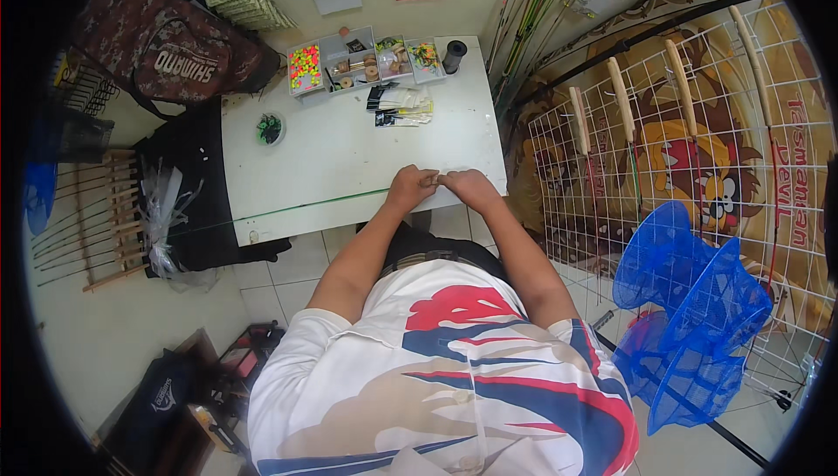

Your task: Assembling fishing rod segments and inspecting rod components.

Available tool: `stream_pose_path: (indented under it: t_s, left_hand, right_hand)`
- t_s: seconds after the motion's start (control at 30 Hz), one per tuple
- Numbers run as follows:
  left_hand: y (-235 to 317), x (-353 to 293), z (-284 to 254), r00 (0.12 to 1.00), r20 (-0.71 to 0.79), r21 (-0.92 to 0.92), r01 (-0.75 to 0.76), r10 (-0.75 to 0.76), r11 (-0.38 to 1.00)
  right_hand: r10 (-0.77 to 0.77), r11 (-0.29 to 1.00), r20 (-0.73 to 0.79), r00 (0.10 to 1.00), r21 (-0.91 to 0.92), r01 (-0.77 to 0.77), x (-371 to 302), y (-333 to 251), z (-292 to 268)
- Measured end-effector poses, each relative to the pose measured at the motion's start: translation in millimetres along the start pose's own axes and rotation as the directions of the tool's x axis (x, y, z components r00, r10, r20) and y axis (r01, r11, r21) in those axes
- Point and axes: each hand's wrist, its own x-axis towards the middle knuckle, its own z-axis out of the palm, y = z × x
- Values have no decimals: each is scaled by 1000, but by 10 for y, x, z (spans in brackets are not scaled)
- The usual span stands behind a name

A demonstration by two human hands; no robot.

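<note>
My left hand [412, 188] is closed around one end of a thin green fishing rod [316, 203], near the front edge of the white table [349, 140]. From there the rod runs left across the tabletop and out past the table's left side. Close beside it, my right hand [470, 188] is closed too, its fingertips pinched together at the rod's end. A small pale bit shows between the two hands, too little of it to name.
A compartment box [358, 85] with bright floats and thread spools stands at the back, beside a black spool [454, 57]. Small packets [401, 116] and a potted plant [270, 128] sit on the table. Right are a wire grid [602, 179] and blue net [690, 301].
</note>
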Motion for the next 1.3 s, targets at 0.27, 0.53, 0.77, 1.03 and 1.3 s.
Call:
stream_pose_path:
  t_s: [0.27,0.53,0.77,1.03,1.3]
  left_hand:
    - [-37,-53,38,997,74,64,24,-29,998]
    - [32,14,11,994,64,37,85,-88,996]
    - [119,60,-25,981,73,57,175,-179,983]
    - [-4,53,14,974,69,-24,218,-216,976]
    - [-5,47,-24,967,106,-9,235,-233,972]
  right_hand:
    - [25,993,-3,1000,112,-25,95,-259,-158]
    - [0,993,-82,997,116,10,28,-126,111]
    - [108,978,-61,992,184,-95,-37,-99,52]
    - [155,965,-86,984,228,-132,-63,-77,46]
    - [484,665,80,871,613,-426,-32,34,18]
